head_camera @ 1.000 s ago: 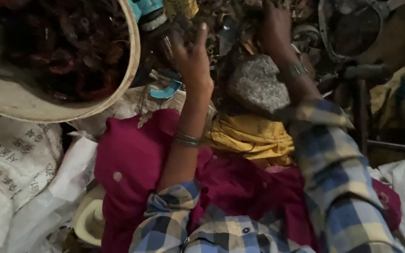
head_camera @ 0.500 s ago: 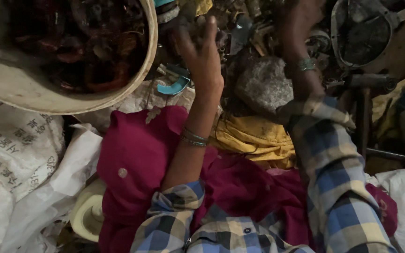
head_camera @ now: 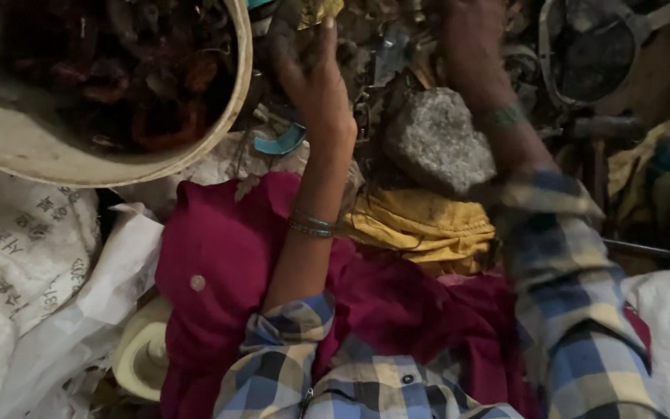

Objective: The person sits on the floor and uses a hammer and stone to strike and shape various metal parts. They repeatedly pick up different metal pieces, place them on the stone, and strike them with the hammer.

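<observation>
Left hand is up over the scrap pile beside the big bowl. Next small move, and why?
Probably lower the left hand into the dark scrap pile just ahead and pinch one piece. Its fingers are spread and seem to hold nothing, the right hand is already in the pile past the grey stone, and the bowl sits close on the left.

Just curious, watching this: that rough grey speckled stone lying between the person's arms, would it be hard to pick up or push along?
The rough grey speckled stone looks solid and chunky, so probably heavy for its size. Its grainy surface should grip well rather than slip. With its lumpy shape, resting on the yellow cloth, it would likely drag or tip, not roll.
</observation>
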